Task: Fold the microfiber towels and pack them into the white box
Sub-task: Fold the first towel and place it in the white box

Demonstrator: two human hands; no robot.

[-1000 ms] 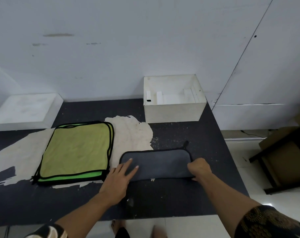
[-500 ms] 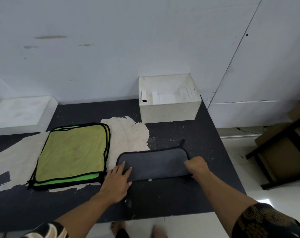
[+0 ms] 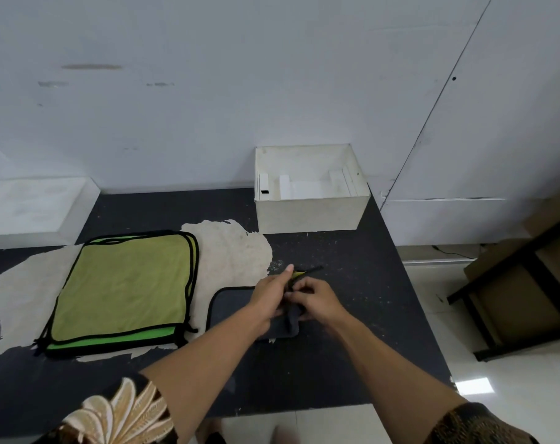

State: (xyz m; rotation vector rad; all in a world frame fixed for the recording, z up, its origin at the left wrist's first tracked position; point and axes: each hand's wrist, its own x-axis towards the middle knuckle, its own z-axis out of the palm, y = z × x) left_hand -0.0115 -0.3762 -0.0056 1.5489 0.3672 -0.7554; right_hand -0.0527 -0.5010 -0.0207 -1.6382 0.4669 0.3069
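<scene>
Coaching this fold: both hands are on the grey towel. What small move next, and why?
Probably carry the gripped end across to the left edge and lay it flat: the right hand grips the bunched end of the grey towel beside the left hand, so the fold looks unfinished.

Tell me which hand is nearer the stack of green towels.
Left. The left hand sits over the grey towel, right of the green towels; the right hand grips that towel just beyond it, farther from the stack.
</scene>
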